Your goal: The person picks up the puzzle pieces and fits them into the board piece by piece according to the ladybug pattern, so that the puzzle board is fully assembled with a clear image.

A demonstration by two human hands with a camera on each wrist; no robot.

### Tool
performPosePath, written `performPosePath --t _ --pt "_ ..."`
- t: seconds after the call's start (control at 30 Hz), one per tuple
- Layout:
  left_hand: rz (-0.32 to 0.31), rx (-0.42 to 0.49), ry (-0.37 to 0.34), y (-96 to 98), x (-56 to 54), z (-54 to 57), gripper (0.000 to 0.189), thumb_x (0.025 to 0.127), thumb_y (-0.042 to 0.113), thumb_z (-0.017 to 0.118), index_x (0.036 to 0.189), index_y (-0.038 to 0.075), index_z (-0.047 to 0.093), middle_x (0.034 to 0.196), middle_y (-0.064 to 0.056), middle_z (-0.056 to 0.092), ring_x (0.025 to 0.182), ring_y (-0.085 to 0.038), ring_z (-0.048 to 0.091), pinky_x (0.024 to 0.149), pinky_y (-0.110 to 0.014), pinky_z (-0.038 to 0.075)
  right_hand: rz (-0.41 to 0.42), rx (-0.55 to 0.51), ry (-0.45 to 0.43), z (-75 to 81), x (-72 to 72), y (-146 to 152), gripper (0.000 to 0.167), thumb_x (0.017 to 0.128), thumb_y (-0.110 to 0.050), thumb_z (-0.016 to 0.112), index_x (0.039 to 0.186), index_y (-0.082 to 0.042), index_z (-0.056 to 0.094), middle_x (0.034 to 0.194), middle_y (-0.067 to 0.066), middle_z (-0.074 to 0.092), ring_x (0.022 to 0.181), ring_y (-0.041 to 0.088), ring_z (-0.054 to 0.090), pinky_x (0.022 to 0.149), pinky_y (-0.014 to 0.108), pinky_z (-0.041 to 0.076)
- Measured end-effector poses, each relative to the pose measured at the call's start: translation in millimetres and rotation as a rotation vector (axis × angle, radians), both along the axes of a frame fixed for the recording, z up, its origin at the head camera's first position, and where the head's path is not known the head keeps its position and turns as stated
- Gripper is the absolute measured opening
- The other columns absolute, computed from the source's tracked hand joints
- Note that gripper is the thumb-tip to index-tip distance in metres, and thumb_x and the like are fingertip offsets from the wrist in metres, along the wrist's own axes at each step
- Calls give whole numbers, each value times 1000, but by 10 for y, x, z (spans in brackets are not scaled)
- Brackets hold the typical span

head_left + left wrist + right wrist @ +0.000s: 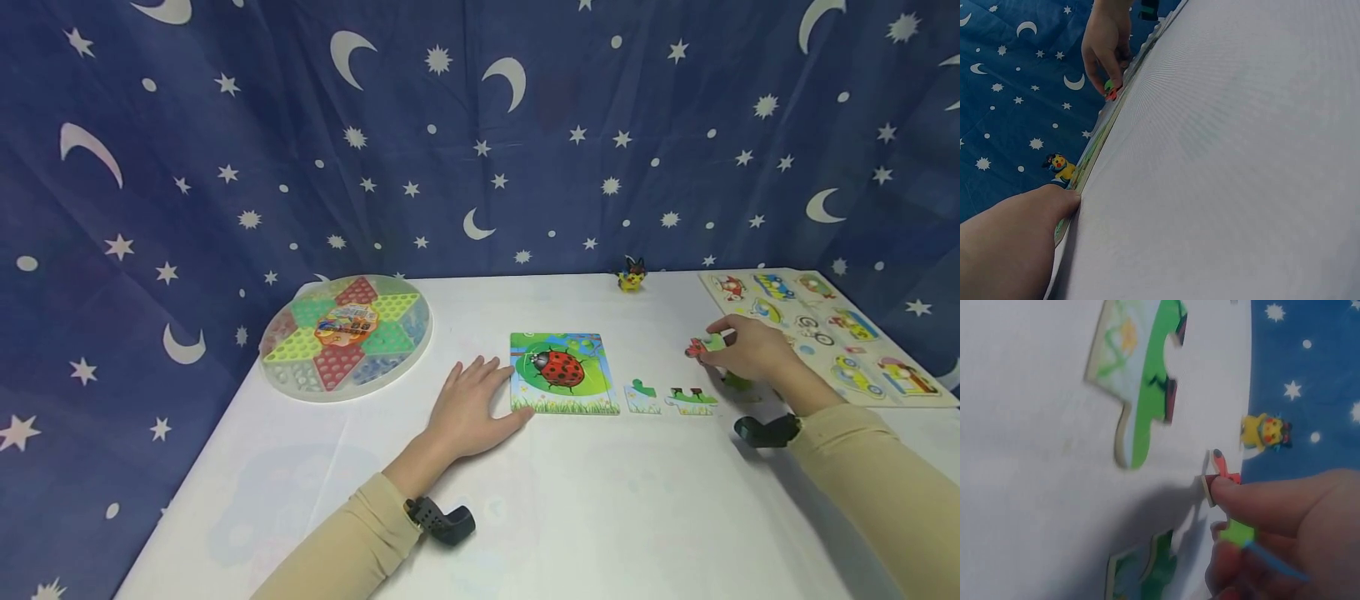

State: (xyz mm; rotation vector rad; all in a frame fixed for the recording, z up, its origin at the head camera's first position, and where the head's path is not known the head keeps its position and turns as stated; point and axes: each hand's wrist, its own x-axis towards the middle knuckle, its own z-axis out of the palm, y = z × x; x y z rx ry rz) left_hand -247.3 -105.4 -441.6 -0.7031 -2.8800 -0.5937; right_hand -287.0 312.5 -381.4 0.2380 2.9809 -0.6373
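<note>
A square ladybug puzzle board (564,408) lies on the white table. My left hand (471,410) rests at its left side with fingers spread, the thumb at the board's lower-left corner. To the right of the board, my right hand (752,350) pinches a red and green puzzle piece (697,345) above the table between thumb and fingers. In the right wrist view the thumb covers part of that piece. Beneath lie a small corner piece (642,398), a wider grassy piece (692,402) and a green piece (738,382) partly hidden by the right hand.
A round star-patterned board (405,360) lies at the back left. A yellow figurine (632,275) stands near the back edge. A wooden picture board (813,371) covers the right side, and a starry blue curtain (435,192) hangs behind the table.
</note>
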Motion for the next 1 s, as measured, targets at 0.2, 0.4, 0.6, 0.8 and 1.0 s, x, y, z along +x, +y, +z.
performPosePath --t 0.2,0.4,0.6,0.8,1.0 --pt "-2 0 9 3 -8 2 75 93 65 57 149 15 55 156 -10 47 149 -30 33 124 -51 14 32 -48 4 6 -24 -79 65 90 -29 77 137 6 49 128 38 50 108 50 54 79 54 53" --pt "-2 2 5 1 -2 1 75 93 65 57 149 15 55 156 -10 47 150 -31 33 124 -51 13 90 -63 -12 19 -21 -194 63 92 -30 76 138 4 50 129 36 51 109 49 54 79 53 53" --pt "-1 -1 8 -1 -6 3 75 93 65 57 149 14 54 156 -11 47 149 -30 33 124 -51 14 113 -98 -1 25 -43 -316 63 93 -30 75 139 4 49 127 33 52 104 43 55 75 45 53" --pt "1 2 3 -1 2 13 75 93 65 57 149 15 54 156 -10 47 150 -30 33 124 -51 13 115 -129 12 7 -50 -450 62 92 -28 75 140 4 50 127 31 51 104 41 54 76 45 52" --pt "-3 11 -4 3 12 11 75 93 64 58 149 14 54 156 -10 47 150 -31 33 124 -51 13 125 -151 27 -48 -27 -552 62 94 -30 74 140 5 50 124 29 52 102 39 53 76 44 50"
